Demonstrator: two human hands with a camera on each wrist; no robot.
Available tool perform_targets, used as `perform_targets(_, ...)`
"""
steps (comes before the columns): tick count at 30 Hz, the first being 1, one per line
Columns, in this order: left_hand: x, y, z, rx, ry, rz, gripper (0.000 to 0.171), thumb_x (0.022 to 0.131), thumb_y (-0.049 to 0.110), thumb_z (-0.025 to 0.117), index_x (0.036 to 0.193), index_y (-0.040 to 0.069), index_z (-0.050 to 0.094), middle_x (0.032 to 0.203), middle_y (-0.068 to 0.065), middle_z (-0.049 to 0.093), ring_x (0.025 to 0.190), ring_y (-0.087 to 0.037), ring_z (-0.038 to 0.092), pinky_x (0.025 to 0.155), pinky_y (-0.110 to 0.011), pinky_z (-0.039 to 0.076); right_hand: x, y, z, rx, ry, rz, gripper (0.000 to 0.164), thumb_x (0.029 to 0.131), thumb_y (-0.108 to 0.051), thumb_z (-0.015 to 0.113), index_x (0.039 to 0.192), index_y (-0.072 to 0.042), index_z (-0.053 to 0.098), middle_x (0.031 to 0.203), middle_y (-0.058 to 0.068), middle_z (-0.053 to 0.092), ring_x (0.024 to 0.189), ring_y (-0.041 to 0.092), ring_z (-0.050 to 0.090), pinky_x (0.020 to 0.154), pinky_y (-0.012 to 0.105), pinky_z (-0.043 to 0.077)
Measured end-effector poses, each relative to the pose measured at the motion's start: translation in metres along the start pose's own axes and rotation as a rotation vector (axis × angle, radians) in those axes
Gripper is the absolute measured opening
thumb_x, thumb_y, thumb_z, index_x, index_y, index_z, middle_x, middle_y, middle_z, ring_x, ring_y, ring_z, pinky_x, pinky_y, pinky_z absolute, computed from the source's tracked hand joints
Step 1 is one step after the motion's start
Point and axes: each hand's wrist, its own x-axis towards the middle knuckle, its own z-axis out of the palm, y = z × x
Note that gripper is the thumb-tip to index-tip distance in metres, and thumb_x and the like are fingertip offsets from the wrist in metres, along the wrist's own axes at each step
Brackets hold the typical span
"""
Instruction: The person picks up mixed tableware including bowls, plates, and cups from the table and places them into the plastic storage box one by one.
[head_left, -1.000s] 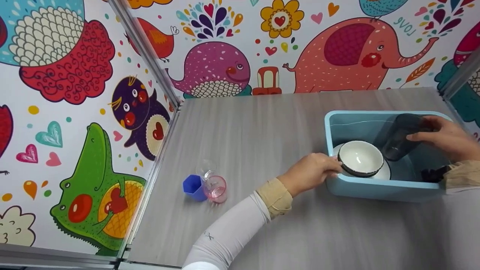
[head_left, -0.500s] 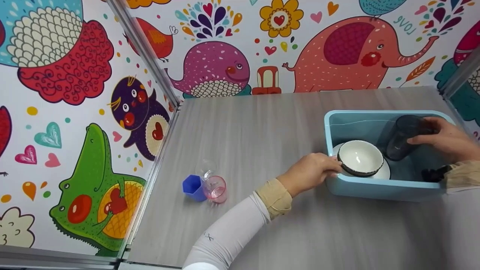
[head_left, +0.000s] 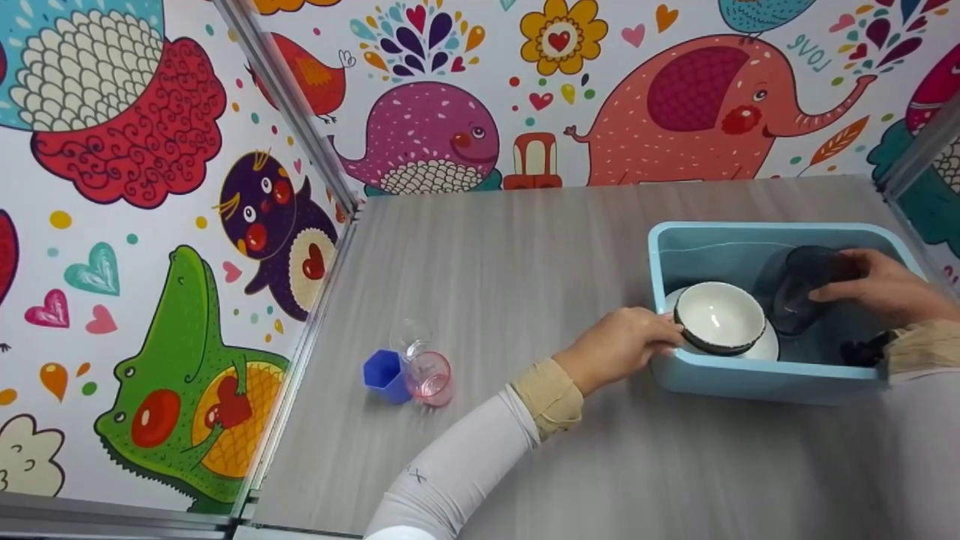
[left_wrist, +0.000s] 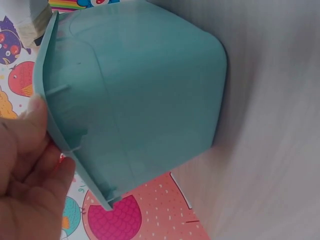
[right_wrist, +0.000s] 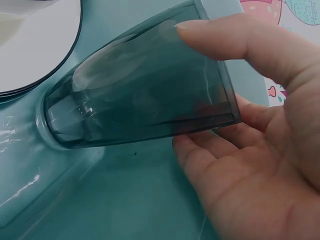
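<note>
- At the far left, a wall with a green crocodile (head_left: 187,390) and a purple penguin (head_left: 279,225) printed on it
- Next, on the grey table (head_left: 510,277), a blue cup (head_left: 385,377) with a six-sided mouth, a clear glass (head_left: 411,335) just behind and beside it, and a pink glass (head_left: 429,379) in front of the clear one; they stand so close that I cannot tell whether they touch
- My left arm reaches up from the bottom in a white sleeve (head_left: 457,450) with a tan cuff (head_left: 551,397)
- My left hand (head_left: 622,341) pinches the rim of the light blue tub (head_left: 772,381) at its near left corner, thumb on one face and fingers on the other
- Inside the tub, at its left end, a bowl (head_left: 721,319), white within and dark outside, sits on a white plate (head_left: 769,346)
- Right of the bowl, the dark see-through glass (right_wrist: 135,90) is inside the tub, tilted, its narrow base towards the plate and its wide mouth towards my palm; I cannot tell whether the base touches the floor of the tub
- At the far right, my right hand (head_left: 889,285) holds that glass near its mouth, thumb on one side, fingers on the other
</note>
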Motion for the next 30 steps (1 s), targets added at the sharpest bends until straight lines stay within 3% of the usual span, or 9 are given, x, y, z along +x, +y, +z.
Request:
perform_targets(7, -0.0005, -0.0001, -0.0012, 0.019, 0.026, 0.039, 0.021, 0.095, 0.025, 0.068, 0.112, 0.017, 0.079, 0.113, 0.009, 0.076, 0.114, -0.002, 0.067, 0.101, -0.008, 0.044, 0.0016, 0.0009, -0.0002, 0.007, -0.024, 0.006, 0.119, 0.086, -0.025, 0.080, 0.155, 0.010, -0.010, 0.156, 0.043, 0.003, 0.137, 0.063, 0.013, 0.109, 0.081, 0.010)
perform_targets(16, -0.0002, -0.0012, 0.0003, 0.018, 0.021, 0.039, 0.021, 0.096, 0.026, 0.068, 0.112, 0.018, 0.079, 0.115, 0.010, 0.076, 0.115, -0.003, 0.066, 0.102, -0.009, 0.044, 0.0006, -0.0001, -0.0001, 0.009, -0.063, 0.031, 0.123, 0.086, -0.026, 0.080, 0.153, 0.009, -0.017, 0.156, 0.044, -0.005, 0.138, 0.064, 0.005, 0.108, 0.083, 0.007)
perform_targets(22, 0.0000, -0.0014, 0.0005, 0.015, 0.018, 0.038, 0.020, 0.096, 0.026, 0.067, 0.111, 0.019, 0.079, 0.115, 0.010, 0.076, 0.113, -0.002, 0.066, 0.101, -0.008, 0.045, -0.0008, -0.0001, -0.0016, -0.023, -0.106, 0.064, 0.126, 0.086, -0.028, 0.079, 0.152, 0.007, -0.024, 0.154, 0.043, -0.022, 0.136, 0.067, -0.002, 0.104, 0.086, 0.006)
perform_targets(30, -0.0004, -0.0011, 0.0009, 0.025, 0.014, 0.030, 0.020, 0.096, 0.026, 0.067, 0.112, 0.020, 0.078, 0.115, 0.010, 0.075, 0.115, -0.002, 0.066, 0.102, -0.008, 0.044, 0.0008, -0.0023, -0.0018, 0.006, -0.172, 0.060, 0.122, 0.089, -0.020, 0.076, 0.150, 0.008, -0.026, 0.153, 0.042, -0.028, 0.137, 0.066, -0.005, 0.108, 0.083, 0.007)
